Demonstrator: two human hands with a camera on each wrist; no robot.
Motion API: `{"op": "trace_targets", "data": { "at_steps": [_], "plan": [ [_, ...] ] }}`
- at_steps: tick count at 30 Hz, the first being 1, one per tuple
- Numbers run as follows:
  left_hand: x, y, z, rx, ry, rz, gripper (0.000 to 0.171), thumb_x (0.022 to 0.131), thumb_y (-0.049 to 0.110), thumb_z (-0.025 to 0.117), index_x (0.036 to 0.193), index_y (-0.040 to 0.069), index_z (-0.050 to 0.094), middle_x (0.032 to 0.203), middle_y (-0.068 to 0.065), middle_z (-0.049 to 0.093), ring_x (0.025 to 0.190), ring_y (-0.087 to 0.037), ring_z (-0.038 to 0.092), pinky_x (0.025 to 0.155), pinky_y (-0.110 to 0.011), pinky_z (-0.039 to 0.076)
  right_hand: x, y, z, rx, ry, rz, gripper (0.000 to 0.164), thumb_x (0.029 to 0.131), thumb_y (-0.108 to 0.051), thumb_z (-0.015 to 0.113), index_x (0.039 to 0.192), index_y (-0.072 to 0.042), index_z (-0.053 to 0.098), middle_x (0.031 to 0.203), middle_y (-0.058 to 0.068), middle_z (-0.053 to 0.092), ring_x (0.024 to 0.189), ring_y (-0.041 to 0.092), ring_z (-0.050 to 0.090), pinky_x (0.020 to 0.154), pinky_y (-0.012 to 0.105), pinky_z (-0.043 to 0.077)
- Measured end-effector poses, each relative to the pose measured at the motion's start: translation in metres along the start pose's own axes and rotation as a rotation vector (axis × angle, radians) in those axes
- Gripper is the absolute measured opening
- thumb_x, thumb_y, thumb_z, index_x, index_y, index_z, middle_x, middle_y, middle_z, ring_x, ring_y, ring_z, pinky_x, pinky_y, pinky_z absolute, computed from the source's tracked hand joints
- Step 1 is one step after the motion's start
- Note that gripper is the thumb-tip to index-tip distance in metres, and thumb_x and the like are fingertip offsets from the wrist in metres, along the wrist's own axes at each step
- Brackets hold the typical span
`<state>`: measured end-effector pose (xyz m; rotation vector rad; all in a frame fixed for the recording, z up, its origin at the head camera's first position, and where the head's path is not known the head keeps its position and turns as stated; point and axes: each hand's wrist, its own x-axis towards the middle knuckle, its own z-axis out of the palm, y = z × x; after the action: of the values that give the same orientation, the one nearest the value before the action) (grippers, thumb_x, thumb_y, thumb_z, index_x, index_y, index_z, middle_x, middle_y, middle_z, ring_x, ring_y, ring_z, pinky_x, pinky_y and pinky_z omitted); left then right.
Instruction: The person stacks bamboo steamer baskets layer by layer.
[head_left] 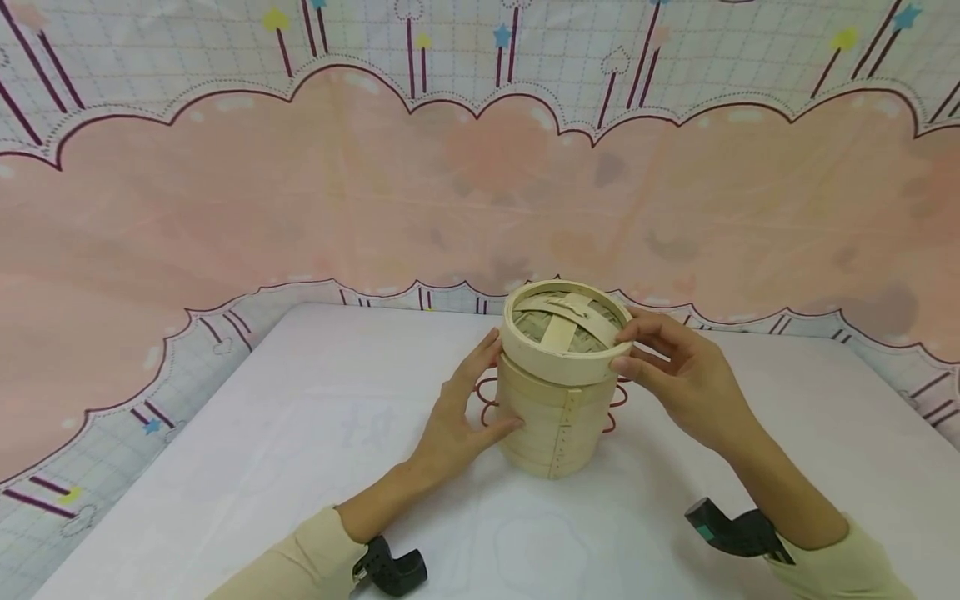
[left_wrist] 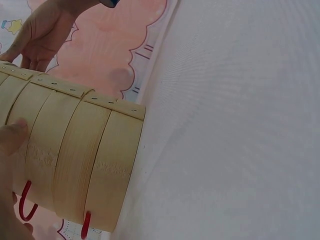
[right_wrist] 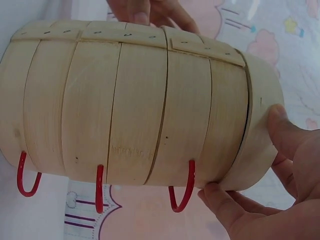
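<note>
A tall bamboo steamer of stacked tiers stands upright on the white table, a woven lid on top. My left hand grips the steamer's left side, thumb across the front and fingers reaching round behind. At the upper right, my right hand holds the lid's rim between thumb and fingers. In the right wrist view the thumb presses the lid while other fingers reach under it, and a narrow dark seam runs between lid and top tier. Red loops, such as this red handle, stick out from the tiers.
The white table spreads around the steamer on all sides. Behind it hangs a pink patterned cloth. A black wrist camera sits at the left cuff and another black camera at the right.
</note>
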<state>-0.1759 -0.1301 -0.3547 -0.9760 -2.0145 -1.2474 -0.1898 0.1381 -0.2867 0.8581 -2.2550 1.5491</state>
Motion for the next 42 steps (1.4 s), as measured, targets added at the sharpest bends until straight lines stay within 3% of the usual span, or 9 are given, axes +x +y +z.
{"op": "trace_targets", "data": {
  "at_steps": [9, 21, 30, 35, 38, 42],
  "plan": [
    [0.000, 0.001, 0.000, 0.000, -0.008, -0.022, 0.093, 0.075, -0.002, 0.079, 0.150, 0.013, 0.026, 0.153, -0.013, 0.028, 0.124, -0.027, 0.045, 0.098, -0.056, 0.035, 0.000, 0.002, 0.003, -0.004, 0.009, 0.009, 0.027, 0.086, -0.003, 0.069, 0.110, -0.002, 0.056, 0.116, 0.010, 0.056, 0.109, 0.021, 0.058, 0.082, 0.028, 0.052],
    [-0.002, 0.003, -0.001, 0.020, -0.025, -0.056, 0.095, 0.076, 0.000, 0.078, 0.152, 0.012, 0.021, 0.152, -0.007, 0.032, 0.124, -0.026, 0.044, 0.095, -0.059, 0.032, -0.002, 0.003, 0.003, -0.011, 0.007, 0.032, 0.028, 0.087, -0.007, 0.069, 0.112, -0.004, 0.057, 0.124, 0.009, 0.054, 0.112, 0.023, 0.059, 0.081, 0.028, 0.053],
    [-0.008, -0.026, 0.007, 0.043, -0.010, -0.014, 0.101, 0.074, 0.009, 0.082, 0.153, 0.014, 0.019, 0.153, -0.005, 0.030, 0.126, -0.024, 0.043, 0.096, -0.057, 0.031, -0.002, 0.003, 0.003, 0.001, -0.005, 0.014, 0.030, 0.088, -0.005, 0.068, 0.116, -0.004, 0.057, 0.126, 0.008, 0.053, 0.110, 0.017, 0.060, 0.082, 0.028, 0.053],
    [-0.009, -0.031, 0.007, 0.056, -0.008, 0.018, 0.100, 0.075, 0.011, 0.081, 0.153, 0.016, 0.019, 0.156, -0.003, 0.026, 0.137, -0.024, 0.032, 0.104, -0.057, 0.026, -0.003, 0.004, 0.000, 0.007, -0.032, -0.016, 0.033, 0.088, -0.001, 0.067, 0.119, -0.003, 0.056, 0.125, 0.008, 0.053, 0.114, 0.015, 0.055, 0.086, 0.027, 0.051],
    [-0.009, -0.030, 0.006, 0.074, -0.002, 0.023, 0.093, 0.080, 0.018, 0.078, 0.153, 0.017, 0.021, 0.157, -0.003, 0.024, 0.140, -0.025, 0.027, 0.105, -0.058, 0.025, -0.003, 0.004, -0.002, 0.003, -0.047, -0.009, 0.035, 0.088, -0.002, 0.067, 0.121, -0.004, 0.056, 0.129, 0.007, 0.051, 0.117, 0.016, 0.054, 0.086, 0.027, 0.050],
    [-0.009, -0.027, 0.006, 0.109, 0.020, 0.018, 0.080, 0.088, 0.040, 0.068, 0.152, 0.020, 0.024, 0.157, -0.004, 0.023, 0.140, -0.024, 0.027, 0.101, -0.057, 0.029, -0.004, 0.005, -0.003, -0.014, -0.055, 0.013, 0.034, 0.088, -0.006, 0.068, 0.120, -0.005, 0.056, 0.137, 0.008, 0.047, 0.119, 0.018, 0.053, 0.086, 0.027, 0.050]
  ]
}}
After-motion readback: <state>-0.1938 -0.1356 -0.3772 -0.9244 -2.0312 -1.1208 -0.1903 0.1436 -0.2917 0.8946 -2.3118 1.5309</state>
